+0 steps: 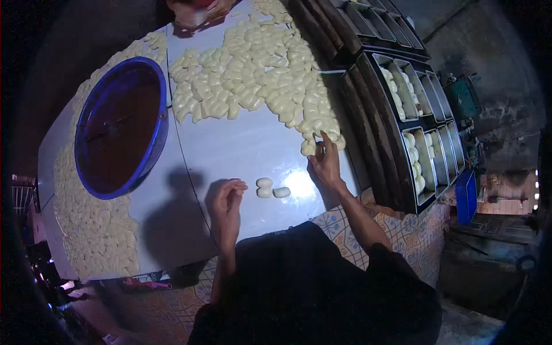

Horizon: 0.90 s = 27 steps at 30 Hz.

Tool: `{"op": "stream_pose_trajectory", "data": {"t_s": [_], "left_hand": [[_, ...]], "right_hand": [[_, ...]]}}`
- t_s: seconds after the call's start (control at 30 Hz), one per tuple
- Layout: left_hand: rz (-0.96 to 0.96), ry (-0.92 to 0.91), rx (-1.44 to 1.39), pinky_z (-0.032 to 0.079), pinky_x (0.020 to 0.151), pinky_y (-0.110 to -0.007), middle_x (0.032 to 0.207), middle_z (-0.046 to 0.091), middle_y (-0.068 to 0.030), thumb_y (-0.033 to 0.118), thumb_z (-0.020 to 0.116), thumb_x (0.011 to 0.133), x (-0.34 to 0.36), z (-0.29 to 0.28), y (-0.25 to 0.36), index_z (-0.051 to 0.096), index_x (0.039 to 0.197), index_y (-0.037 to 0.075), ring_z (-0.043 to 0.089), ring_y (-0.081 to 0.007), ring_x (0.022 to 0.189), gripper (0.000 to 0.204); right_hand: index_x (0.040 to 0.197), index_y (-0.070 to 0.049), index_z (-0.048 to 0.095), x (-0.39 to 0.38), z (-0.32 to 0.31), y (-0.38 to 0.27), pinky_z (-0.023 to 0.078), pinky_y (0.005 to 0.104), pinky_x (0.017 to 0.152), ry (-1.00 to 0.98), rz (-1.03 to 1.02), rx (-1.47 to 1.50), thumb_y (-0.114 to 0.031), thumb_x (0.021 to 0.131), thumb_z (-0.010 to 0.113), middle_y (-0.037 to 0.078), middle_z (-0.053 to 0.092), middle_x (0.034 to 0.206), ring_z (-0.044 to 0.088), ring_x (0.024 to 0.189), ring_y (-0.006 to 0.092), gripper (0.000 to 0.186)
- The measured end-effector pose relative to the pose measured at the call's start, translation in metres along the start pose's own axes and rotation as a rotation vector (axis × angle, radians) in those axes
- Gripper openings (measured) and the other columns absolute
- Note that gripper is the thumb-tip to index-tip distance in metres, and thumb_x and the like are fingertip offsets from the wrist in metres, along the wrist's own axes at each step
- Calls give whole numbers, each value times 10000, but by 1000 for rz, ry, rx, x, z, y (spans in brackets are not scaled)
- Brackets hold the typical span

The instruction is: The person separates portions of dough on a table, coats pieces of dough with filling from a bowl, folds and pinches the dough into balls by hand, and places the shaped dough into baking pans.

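Note:
Over the white table (236, 149), my left hand (229, 198) is held with fingers loosely curved and apart, nothing in it. To its right lie three small pale dough pieces (264, 187), rounded and smooth, close together. My right hand (326, 164) reaches to the near right end of a wide spread of dough pieces (247, 75). Its thumb and fingers are parted beside a dough piece (308, 148) at the edge of that spread; whether they press on it I cannot make out.
A large blue basin (164, 123) with a dark brown inside stands at the left, with more dough pieces (95, 236) around it. Dark-framed metal baking tins (422, 92), some holding dough, are stacked at the right. Another person's hands (198, 12) show at the far edge.

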<state>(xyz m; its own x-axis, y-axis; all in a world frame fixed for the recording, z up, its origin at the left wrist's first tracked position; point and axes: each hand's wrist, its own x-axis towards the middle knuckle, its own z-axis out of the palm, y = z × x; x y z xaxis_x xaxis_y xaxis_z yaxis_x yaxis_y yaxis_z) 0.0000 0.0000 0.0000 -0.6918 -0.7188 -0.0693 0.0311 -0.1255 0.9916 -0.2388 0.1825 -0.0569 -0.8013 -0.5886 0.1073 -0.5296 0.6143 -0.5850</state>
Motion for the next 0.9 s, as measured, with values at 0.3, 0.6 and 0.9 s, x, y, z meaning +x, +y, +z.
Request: {"op": "stream_pose_trajectory", "data": {"t_s": [0.3, 0.6, 0.9], "left_hand": [[-47, -278, -139, 452, 897, -283, 1134, 622, -112, 71, 594, 912, -27, 41, -14, 526, 1280, 1, 597, -152, 1010, 380], [302, -538, 303, 331, 1077, -402, 1372, 489, -134, 464, 676, 818, -16, 69, 34, 429, 1395, 93, 420, -257, 1308, 729], [102, -243, 198, 463, 948, -334, 1084, 652, -131, -23, 535, 900, -15, 52, -1, 600, 1125, -34, 584, -203, 1102, 235]], "right_hand": [[1086, -43, 672, -82, -53, -81, 452, 247, 726, -266, 27, 958, -112, 732, 801, 55, 547, 1041, 514, 979, 128, 384], [1059, 65, 617, -81, -99, -109, 489, 248, 629, -394, -86, 1832, -132, 831, 661, 167, 528, 1020, 566, 816, 191, 305], [1128, -12, 629, -68, -88, -10, 528, 308, 696, -224, 476, 1109, -237, 843, 664, 123, 638, 986, 638, 826, 210, 365]]}}
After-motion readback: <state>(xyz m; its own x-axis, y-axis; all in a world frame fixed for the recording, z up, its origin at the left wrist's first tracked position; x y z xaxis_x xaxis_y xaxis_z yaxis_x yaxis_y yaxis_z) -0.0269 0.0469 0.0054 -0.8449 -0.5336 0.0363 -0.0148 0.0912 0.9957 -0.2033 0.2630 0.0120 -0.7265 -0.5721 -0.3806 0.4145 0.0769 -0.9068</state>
